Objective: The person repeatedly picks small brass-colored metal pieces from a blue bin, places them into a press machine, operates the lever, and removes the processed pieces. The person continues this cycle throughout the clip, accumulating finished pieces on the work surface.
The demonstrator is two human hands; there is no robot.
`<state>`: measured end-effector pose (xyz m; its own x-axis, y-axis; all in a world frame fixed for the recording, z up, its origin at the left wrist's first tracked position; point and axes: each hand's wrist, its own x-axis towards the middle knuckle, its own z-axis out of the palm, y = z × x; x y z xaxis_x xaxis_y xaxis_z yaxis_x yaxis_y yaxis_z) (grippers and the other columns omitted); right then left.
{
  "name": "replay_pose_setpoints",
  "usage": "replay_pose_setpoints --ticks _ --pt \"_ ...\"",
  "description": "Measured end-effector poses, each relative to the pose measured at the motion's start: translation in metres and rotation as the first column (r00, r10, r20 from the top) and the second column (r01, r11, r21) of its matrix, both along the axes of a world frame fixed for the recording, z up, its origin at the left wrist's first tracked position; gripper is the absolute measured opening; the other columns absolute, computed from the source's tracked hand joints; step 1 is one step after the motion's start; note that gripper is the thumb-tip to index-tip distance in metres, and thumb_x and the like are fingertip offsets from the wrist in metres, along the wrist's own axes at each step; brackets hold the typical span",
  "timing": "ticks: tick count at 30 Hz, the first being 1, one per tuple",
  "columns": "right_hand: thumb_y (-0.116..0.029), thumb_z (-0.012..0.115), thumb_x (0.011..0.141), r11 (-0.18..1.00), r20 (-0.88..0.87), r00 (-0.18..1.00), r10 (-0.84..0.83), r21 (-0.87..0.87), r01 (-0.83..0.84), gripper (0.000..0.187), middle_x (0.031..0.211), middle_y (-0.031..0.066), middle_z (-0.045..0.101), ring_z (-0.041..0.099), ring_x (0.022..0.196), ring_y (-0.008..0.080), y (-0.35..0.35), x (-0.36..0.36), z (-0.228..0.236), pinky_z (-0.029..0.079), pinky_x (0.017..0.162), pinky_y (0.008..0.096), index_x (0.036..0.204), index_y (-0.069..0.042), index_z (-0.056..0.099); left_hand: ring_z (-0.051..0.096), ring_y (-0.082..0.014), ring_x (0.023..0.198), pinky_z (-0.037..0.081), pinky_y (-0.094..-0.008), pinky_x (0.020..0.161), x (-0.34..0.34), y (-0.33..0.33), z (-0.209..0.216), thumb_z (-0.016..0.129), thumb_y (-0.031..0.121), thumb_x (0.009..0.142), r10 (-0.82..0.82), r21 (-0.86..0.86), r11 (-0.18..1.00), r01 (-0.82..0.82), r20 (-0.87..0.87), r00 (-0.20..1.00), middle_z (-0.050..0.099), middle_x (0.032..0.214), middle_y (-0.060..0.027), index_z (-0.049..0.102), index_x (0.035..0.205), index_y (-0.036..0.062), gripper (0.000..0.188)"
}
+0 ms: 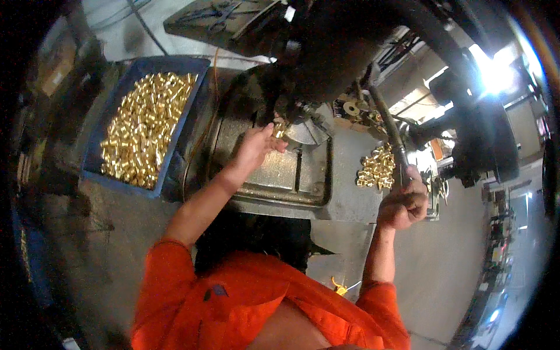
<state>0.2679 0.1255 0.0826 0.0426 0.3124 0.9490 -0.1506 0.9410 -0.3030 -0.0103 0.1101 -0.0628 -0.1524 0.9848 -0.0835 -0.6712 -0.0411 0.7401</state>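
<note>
My left hand [255, 150] reaches over the machine's metal tray and holds a small brass fitting [279, 129] between thumb and fingers. The fitting is right at the dark machine head, beside a curved metal guard [309, 133]. Exactly how it meets the machine is hidden in shadow. On the right, my right hand [403, 205] is closed around the lower end of a long metal lever [387, 116], which slopes up toward the machine. A pile of brass fittings [376, 166] lies on the bench just left of that hand.
A blue bin [189, 111] full of brass fittings stands at the left. The machine's wet tray [268, 195] has a raised rim. Its dark body [332, 46] hangs over the work area. Tools lie on a tray [216, 23] at the back, and a bright lamp [493, 73] shines at the right.
</note>
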Motion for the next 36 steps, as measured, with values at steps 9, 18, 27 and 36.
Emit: replay_pose_setpoints --ticks 9,18,27,36 --pt "-0.034 0.059 0.070 0.930 0.454 0.891 0.003 -0.328 0.164 0.046 0.115 0.0169 0.053 0.054 0.103 0.0280 -0.022 0.006 -0.025 0.045 0.084 0.0391 0.101 0.000 0.059 0.060 -0.0202 0.057 0.047 -0.0301 0.054 0.013 -0.021 0.029 0.047 0.029 0.090 -0.070 -0.147 0.989 0.028 -0.285 0.956 0.060 0.067 -0.0125 0.055 0.091 -0.0035 0.034" --pt "-0.005 0.061 0.052 0.923 0.778 0.623 0.075 -0.290 0.251 0.040 0.115 0.0208 0.049 0.055 0.096 0.0376 -0.041 -0.038 -0.052 0.047 0.081 0.0389 0.092 -0.003 0.060 0.058 -0.0167 0.051 0.046 -0.0255 0.050 0.078 -0.041 0.058 0.044 0.021 0.092 -0.202 -0.068 0.979 0.193 -0.477 0.856 0.059 0.069 -0.0108 0.056 0.082 -0.0049 0.030" --pt "-0.002 0.057 0.057 0.853 0.696 0.663 0.275 -0.495 0.165 0.027 0.100 0.0142 0.062 0.059 0.096 0.0264 0.026 -0.021 -0.050 0.046 0.082 0.0338 0.084 -0.004 0.063 0.060 -0.0187 0.057 0.048 -0.0284 0.052 0.049 -0.038 0.074 0.046 0.020 0.090 -0.247 -0.080 0.967 0.242 -0.530 0.811 0.059 0.070 -0.0116 0.052 0.093 -0.0039 0.025" --pt "-0.023 0.060 0.075 0.451 0.979 -0.052 -0.195 0.137 0.882 0.028 0.085 0.0242 0.061 0.058 0.080 0.0397 0.248 0.153 -0.158 0.048 0.070 0.0427 0.091 0.000 0.062 0.059 -0.0111 0.058 0.047 -0.0264 0.054 -0.126 -0.130 0.107 0.056 0.015 0.086 -0.009 -0.087 0.980 -0.181 -0.919 0.393 0.061 0.070 -0.0073 0.056 0.095 -0.0003 0.017"
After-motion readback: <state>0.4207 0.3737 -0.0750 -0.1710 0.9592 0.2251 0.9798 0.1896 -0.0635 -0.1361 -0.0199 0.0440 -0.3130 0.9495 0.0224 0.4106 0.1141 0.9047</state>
